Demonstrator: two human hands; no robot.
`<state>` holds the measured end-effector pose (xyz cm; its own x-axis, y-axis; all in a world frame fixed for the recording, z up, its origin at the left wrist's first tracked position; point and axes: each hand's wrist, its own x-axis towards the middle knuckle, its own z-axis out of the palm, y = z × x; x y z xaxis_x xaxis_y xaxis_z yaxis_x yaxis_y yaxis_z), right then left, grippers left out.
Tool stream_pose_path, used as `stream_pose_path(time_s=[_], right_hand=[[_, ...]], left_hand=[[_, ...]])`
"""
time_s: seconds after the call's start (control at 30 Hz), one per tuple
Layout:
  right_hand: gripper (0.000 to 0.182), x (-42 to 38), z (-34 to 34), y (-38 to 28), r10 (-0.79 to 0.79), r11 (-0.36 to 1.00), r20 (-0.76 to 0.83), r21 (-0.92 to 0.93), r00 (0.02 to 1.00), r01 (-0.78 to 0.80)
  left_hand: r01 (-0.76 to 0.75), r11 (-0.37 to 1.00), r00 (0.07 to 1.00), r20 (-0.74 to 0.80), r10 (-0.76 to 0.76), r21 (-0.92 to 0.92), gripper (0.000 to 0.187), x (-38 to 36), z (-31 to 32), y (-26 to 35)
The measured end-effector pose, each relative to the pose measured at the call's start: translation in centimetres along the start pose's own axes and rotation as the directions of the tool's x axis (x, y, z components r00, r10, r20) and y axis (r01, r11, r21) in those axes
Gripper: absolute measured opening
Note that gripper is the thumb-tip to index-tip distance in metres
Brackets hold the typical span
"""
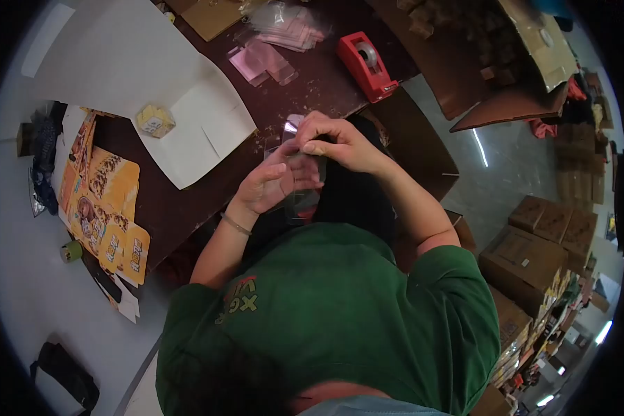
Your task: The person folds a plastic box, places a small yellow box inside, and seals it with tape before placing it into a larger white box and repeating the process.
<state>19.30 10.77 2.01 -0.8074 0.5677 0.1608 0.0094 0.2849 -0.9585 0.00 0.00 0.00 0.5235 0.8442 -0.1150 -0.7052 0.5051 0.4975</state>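
A clear, thin plastic box [302, 201], seemingly a folding sleeve, is in front of my lap, between my hands. My left hand [260, 188] holds it from the side, its fingers showing through the transparent sheet. With thumb and forefinger, my right hand [333, 142] pinches the upper end of the plastic. Glare and transparency hide its exact edges. Beyond the hands, on the dark table, lie flat pink-tinted plastic pieces [262, 59] and a red tape dispenser [367, 66].
An open white carton [211, 128] at the left holds a small yellow-and-white printed box [154, 120]. Orange printed cardboard [107, 208] lies further left. An open brown carton [457, 76] stands at upper right; stacked cartons [523, 260] are on the right.
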Motion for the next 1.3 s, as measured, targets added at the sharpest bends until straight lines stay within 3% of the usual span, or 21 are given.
stream_pose_path(time_s=[0.07, 0.1, 0.17, 0.2, 0.23, 0.33, 0.47, 0.57, 0.63, 0.73, 0.77, 0.83, 0.87, 0.93, 0.97, 1.03, 1.13, 1.23, 1.3], right_hand=[[0.022, -0.1, 1.8, 0.4, 0.027, 0.942, -0.083, 0.336, 0.996, 0.003], [0.026, -2.9, 2.0, -1.0, -0.079, 0.993, -0.37, -0.11, 0.926, 0.041], [0.03, -4.3, 2.7, -1.6, -0.137, 0.928, -0.364, -0.373, 0.921, -0.009], [0.03, -5.0, 4.3, -1.6, -0.084, 0.963, -0.31, -0.27, 0.947, -0.003], [0.025, -5.5, 6.4, -2.8, 0.029, 0.997, -0.392, -0.048, 0.919, -0.052], [0.021, -6.9, 6.9, -1.6, 0.058, 0.983, -0.301, -0.147, 0.952, -0.106], [0.019, -7.8, 7.4, -1.4, 0.001, 0.998, -0.149, -0.056, 0.989, -0.01], [0.017, -8.0, 7.9, -1.1, 0.031, 0.998, -0.144, -0.041, 0.989, -0.038], [0.016, -7.9, 8.3, -1.2, 0.038, 0.999, -0.136, -0.021, 0.99, -0.041], [0.018, -7.4, 7.6, -0.8, 0.164, 0.986, -0.417, 0.048, 0.894, -0.158], [0.016, -5.7, 7.2, 0.0, 0.062, 0.991, -0.52, -0.073, 0.852, -0.116], [0.021, -4.0, 7.6, 2.2, 0.143, 0.989, -0.279, 0.059, 0.95, -0.132], [0.024, -4.6, 8.0, 1.6, 0.346, 0.897, -0.068, 0.315, 0.936, -0.31], [0.024, -4.7, 8.1, -0.5, 0.193, 0.98, -0.032, 0.046, 0.981, -0.191], [0.022, -5.1, 8.6, -1.3, 0.193, 0.981, -0.074, -0.015, 0.978, -0.194], [0.022, -5.8, 9.1, -0.9, 0.194, 0.98, -0.126, -0.019, 0.973, -0.198], [0.024, -6.3, 8.6, -0.3, 0.218, 0.975, -0.118, -0.019, 0.969, -0.222], [0.026, -6.5, 8.0, 0.1, 0.137, 0.986, -0.084, -0.089, 0.987, -0.144], [0.026, -6.6, 7.8, 0.0, 0.071, 0.99, -0.073, -0.121, 0.995, -0.08]], left_hand=[[0.015, 1.0, 1.0, 0.009, -0.015, -0.005, 0.073, -0.7, -0.5, -0.3], [-0.011, 0.999, 0.997, -0.079, 0.013, 0.034, 0.071, -0.4, 0.3, -3.8], [-0.066, 0.992, 0.972, -0.219, 0.088, 0.108, 0.072, -1.2, 0.8, -4.1], [-0.093, 0.985, 0.949, -0.285, 0.132, 0.147, 0.072, -1.5, 1.0, -4.1], [-0.075, 0.989, 0.948, -0.299, 0.11, 0.127, 0.076, -2.0, 1.2, -4.2], [-0.005, 0.995, 0.95, -0.31, 0.034, 0.095, 0.081, -3.6, 0.7, -6.4], [-0.024, 0.97, 0.927, -0.359, 0.112, 0.241, 0.084, -4.4, 1.4, -7.9], [-0.056, 0.998, 0.95, -0.308, 0.048, -0.017, 0.068, -4.6, 1.7, -7.0], [0.014, 1.0, 0.915, -0.403, -0.009, 0.011, 0.056, -4.6, 0.9, -7.2], [0.081, 0.997, 0.892, -0.446, -0.068, 0.01, 0.043, -5.0, -0.3, -7.0], [0.099, 0.995, 0.89, -0.446, -0.09, -0.003, 0.04, -5.1, -0.5, -7.2], [0.137, 0.99, 0.858, -0.496, -0.134, -0.031, 0.035, -5.0, 0.2, -7.3], [0.138, 0.989, 0.839, -0.526, -0.142, -0.047, 0.033, -4.7, 0.5, -7.2], [0.09, 0.993, 0.836, -0.537, -0.114, -0.07, 0.03, -4.9, -0.3, -7.1], [0.074, 0.995, 0.845, -0.526, -0.095, -0.061, 0.032, -5.5, -0.7, -7.5], [0.043, 0.998, 0.863, -0.5, -0.063, -0.053, 0.037, -6.1, -0.6, -8.0], [-0.046, 0.967, 0.958, -0.285, -0.028, -0.25, 0.051, -6.5, -0.5, -8.3], [-0.04, 0.97, 0.983, -0.163, 0.081, 0.241, 0.07, -7.2, -1.8, -9.4], [-0.04, 0.974, 0.965, -0.244, 0.095, 0.221, 0.077, -7.1, -1.7, -9.6]])
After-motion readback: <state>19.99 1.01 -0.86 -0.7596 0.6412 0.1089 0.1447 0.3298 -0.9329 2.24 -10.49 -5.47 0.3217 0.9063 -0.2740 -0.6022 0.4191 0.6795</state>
